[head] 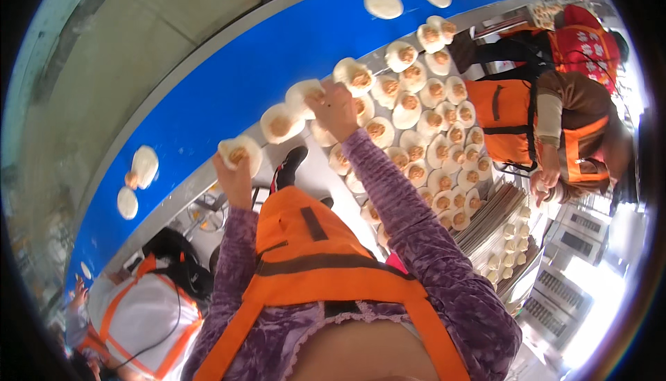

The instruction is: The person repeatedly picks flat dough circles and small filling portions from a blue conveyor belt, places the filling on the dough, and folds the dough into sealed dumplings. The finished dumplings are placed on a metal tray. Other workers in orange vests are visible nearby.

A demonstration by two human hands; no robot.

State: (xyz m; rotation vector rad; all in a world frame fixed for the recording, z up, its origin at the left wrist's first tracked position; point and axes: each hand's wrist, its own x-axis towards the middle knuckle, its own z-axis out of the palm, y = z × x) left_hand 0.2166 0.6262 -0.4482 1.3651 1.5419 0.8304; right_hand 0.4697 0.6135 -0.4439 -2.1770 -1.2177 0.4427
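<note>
My left hand [234,181] grips a round dough wrapper topped with minced filling [251,155], thumb and fingers at its lower left side. It is over the near edge of the blue conveyor belt [208,84]. To the right, my right hand [335,108] reaches over another filled wrapper [297,96], its bent fingers at that wrapper's filling. Whether those fingers pinch it is hidden. Between the hands lies a third filled wrapper [281,123] by the belt's metal edge. Several more filled wrappers [411,103] cover the metal table beside my right forearm.
A few dough rounds [384,3] lie on the belt. To the right, a co-worker in an orange apron [499,105] bends near stacked trays [489,220] and pleated buns [509,246]. Another person in white [148,313] is at the lower left. My shoe [291,165] shows below.
</note>
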